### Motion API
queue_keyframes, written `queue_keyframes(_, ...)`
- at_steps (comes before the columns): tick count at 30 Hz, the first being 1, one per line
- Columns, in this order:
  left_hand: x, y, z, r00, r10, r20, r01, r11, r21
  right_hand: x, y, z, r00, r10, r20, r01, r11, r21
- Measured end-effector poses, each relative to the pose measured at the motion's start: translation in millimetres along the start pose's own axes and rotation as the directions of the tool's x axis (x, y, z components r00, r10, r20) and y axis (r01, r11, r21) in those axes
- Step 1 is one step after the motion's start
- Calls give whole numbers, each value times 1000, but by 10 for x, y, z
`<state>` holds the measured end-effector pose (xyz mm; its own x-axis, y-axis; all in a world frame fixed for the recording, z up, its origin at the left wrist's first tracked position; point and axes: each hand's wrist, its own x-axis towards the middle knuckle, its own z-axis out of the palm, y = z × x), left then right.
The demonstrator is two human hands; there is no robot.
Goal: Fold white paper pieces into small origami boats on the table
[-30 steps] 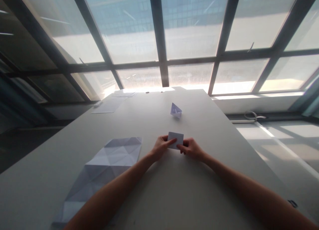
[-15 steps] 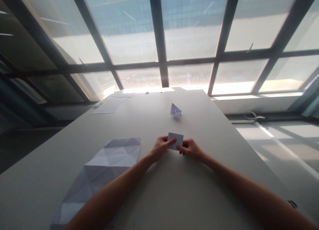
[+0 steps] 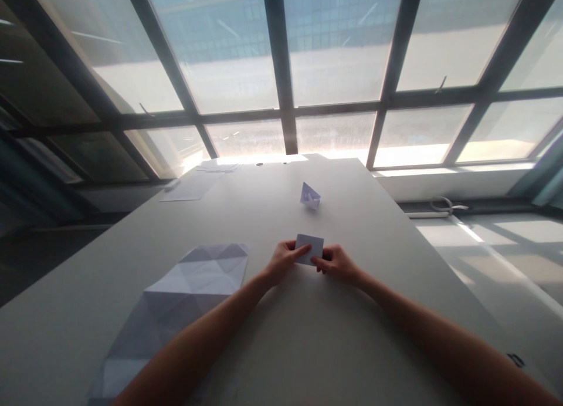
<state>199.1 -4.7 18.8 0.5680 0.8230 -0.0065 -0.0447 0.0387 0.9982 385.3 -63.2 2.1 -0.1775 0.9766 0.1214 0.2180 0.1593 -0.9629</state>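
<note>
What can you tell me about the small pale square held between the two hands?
The small pale square looks like paper, perhaps folded, though its layers are too small to make out. It is flat, with straight edges and no visible markings. The left hand grips its left side and the right hand its lower right, both thumbs on the face. It sits nearer the viewer than the folded paper shape; whether it touches the table is unclear.
</note>
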Motion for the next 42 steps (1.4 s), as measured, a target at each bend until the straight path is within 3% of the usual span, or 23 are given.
queue_keyframes(19,19,-25,-23,1000,-5,4,5,1000,21,4,4,19,1000,2,-15,-2,1000,12)
queue_keyframes(42,20,-34,-15,998,-20,-52,16,997,-74,2,-15,27,1000,1,-24,-2,1000,-24)
